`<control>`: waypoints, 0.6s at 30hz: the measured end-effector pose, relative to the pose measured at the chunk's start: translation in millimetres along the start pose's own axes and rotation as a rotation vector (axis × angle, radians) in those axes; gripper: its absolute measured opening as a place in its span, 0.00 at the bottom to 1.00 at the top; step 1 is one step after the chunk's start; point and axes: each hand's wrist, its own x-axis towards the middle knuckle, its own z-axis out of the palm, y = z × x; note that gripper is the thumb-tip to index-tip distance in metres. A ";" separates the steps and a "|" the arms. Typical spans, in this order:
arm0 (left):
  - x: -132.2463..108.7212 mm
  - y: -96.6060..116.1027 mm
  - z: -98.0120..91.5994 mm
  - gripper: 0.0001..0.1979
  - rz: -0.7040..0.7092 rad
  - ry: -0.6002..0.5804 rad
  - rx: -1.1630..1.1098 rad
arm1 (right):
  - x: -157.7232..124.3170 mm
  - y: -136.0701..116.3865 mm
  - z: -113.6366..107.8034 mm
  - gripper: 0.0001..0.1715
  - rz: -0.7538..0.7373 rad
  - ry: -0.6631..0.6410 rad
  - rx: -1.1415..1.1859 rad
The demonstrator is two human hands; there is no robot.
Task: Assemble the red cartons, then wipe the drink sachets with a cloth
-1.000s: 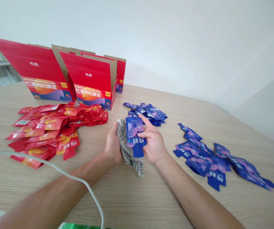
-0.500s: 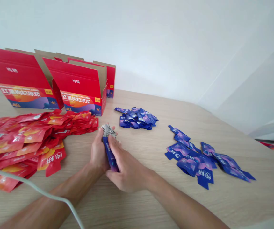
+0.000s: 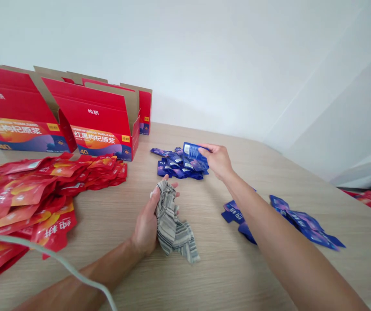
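A crumpled grey-striped cloth (image 3: 172, 220) lies in my left hand (image 3: 146, 224), gripped between thumb and fingers, its lower end hanging loose over the table. My right hand (image 3: 216, 160) pinches a blue sachet (image 3: 192, 151) by its right end, with the pale label side showing. That sachet is right above a heap of blue sachets (image 3: 180, 166); whether it touches them I cannot tell. Nearer, more blue sachets (image 3: 308, 224) lie spread on the right, partly hidden behind my right forearm.
Red sachets (image 3: 20, 194) are heaped on the left of the wooden table (image 3: 205, 268). Behind them stand several red boxes (image 3: 91, 116) with raised flaps. A white cable (image 3: 65, 263) crosses the lower left. A pale wall (image 3: 221, 65) rises behind the table.
My right hand has left the cloth and moved up and away to the blue heap, carrying a blue sachet. The cloth has loosened and hangs open in my left hand.
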 end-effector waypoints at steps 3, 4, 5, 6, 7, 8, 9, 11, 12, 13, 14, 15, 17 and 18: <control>1.1 -0.2 -0.9 0.27 -0.024 -0.015 -0.004 | 28.6 12.0 11.4 0.26 -0.055 0.071 -0.125; 1.3 0.5 -1.1 0.27 -0.027 -0.014 -0.010 | 33.1 15.3 17.4 0.26 -0.080 0.053 -0.168; 1.6 1.2 -1.5 0.27 -0.032 -0.012 -0.014 | 35.0 18.7 24.1 0.26 -0.102 0.014 -0.212; 2.0 1.7 -2.0 0.28 -0.038 -0.014 -0.018 | 34.6 22.1 31.3 0.25 -0.122 -0.041 -0.255; 2.4 2.0 -2.6 0.28 -0.041 -0.018 -0.020 | 32.5 25.6 38.3 0.24 -0.138 -0.107 -0.298; 2.8 2.0 -3.3 0.28 -0.044 -0.022 -0.020 | 29.1 28.9 44.7 0.23 -0.150 -0.176 -0.340; 3.2 2.0 -3.9 0.28 -0.048 -0.026 -0.018 | 25.0 31.7 49.9 0.23 -0.158 -0.241 -0.380; 3.6 2.2 -4.7 0.29 -0.068 -0.031 -0.003 | 17.2 34.8 54.5 0.25 -0.165 -0.340 -0.455; 3.5 2.5 -4.6 0.30 -0.081 -0.033 0.006 | 14.2 35.0 52.9 0.27 -0.165 -0.368 -0.492; 3.4 3.0 -4.3 0.30 -0.092 -0.032 0.015 | 12.2 34.7 48.3 0.29 -0.163 -0.380 -0.529; 3.1 3.7 -3.8 0.30 -0.099 -0.030 0.020 | 11.0 34.4 40.5 0.31 -0.157 -0.379 -0.567; 2.8 4.3 -3.2 0.31 -0.102 -0.028 0.023 | 10.5 34.6 29.7 0.33 -0.144 -0.367 -0.608; 2.3 5.4 -2.1 0.31 -0.107 -0.026 0.024 | 10.8 39.2 0.8 0.35 -0.078 -0.329 -0.705; 2.2 5.8 -1.8 0.30 -0.110 -0.026 0.025 | 10.9 44.3 -15.8 0.35 -0.023 -0.315 -0.759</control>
